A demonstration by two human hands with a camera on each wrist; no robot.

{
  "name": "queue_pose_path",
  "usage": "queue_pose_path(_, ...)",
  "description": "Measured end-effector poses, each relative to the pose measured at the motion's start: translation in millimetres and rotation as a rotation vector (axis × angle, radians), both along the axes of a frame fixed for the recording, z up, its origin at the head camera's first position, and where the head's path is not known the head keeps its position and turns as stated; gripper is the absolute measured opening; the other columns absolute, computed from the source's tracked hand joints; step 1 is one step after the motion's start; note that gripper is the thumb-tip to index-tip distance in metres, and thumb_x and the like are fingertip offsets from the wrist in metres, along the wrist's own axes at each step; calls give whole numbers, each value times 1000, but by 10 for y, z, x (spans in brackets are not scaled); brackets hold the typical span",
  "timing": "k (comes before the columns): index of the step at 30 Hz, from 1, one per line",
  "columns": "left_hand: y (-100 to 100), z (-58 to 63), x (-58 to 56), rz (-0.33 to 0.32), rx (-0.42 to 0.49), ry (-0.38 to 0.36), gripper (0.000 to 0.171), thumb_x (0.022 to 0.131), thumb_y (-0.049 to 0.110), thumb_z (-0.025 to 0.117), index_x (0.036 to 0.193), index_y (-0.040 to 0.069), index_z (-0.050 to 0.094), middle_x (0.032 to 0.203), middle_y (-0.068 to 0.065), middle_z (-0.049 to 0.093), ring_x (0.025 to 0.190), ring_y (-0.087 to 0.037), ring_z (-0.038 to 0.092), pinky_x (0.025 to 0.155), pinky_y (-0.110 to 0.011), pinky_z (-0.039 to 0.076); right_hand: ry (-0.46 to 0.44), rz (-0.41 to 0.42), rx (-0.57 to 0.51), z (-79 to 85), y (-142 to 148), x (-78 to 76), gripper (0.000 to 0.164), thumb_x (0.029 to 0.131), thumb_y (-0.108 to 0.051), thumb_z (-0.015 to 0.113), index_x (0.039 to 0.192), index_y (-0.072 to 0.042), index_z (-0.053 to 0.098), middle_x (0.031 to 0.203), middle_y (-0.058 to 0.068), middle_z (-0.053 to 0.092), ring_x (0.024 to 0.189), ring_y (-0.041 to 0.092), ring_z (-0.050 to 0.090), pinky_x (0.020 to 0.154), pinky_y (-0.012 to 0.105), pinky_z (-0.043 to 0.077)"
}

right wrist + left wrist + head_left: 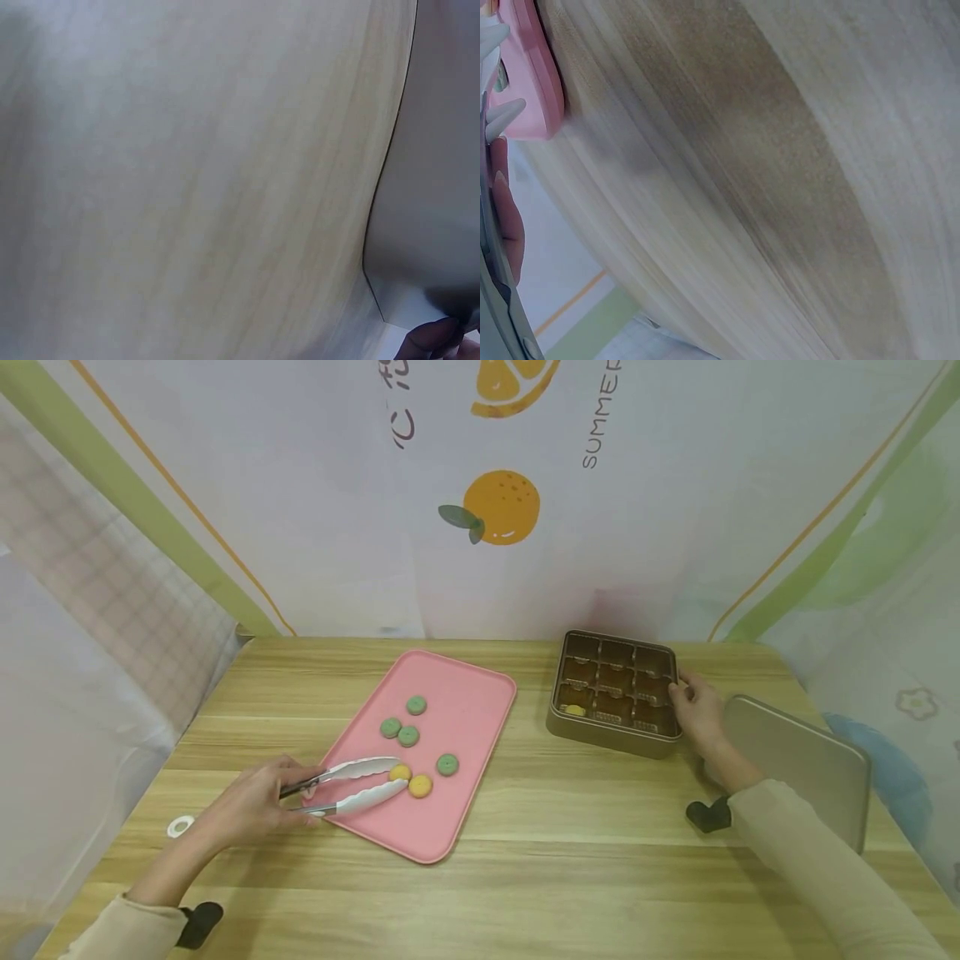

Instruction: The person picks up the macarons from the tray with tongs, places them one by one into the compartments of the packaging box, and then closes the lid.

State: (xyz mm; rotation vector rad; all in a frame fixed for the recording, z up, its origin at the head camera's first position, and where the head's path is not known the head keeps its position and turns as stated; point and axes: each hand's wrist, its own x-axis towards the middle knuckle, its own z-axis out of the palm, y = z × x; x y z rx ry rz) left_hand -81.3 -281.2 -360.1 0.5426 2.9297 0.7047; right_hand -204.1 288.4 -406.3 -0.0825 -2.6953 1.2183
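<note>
In the head view my left hand [258, 799] grips a pair of metal tongs [367, 782] over a pink tray [468, 693]. The tong tips are spread around one yellow cookie [401, 773]; contact cannot be told. A second yellow cookie [421, 786] lies beside it, and several green cookies [447, 764] are scattered on the tray. My right hand [697, 710] holds the right side of a brown tin [611, 741] with a divided insert. One yellow piece [574, 710] sits in its front left compartment. The right wrist view shows fingertips [431, 337] at the tin's wall [427, 247].
Partly under the right forearm lies a flat tin lid [802, 768]. A white ring [180, 826] is on the wooden table [525, 877] near the left wrist. A fruit-printed curtain [337, 527] hangs along the table's back edge.
</note>
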Motion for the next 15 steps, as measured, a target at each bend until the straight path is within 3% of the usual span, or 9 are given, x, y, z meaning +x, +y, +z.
queue_pose_path(15, -29, 22, 9, 8, 24, -16, 64, 66, 26, 85, 120, 0, 63, 94, -1, 62, 73, -13, 48, 58, -23, 38, 5, 1, 7, 0, 4, 2, 48, 100, -18, 40, 136, 13, 37, 71, 5, 47, 48, 2, 40, 44, 22, 37)
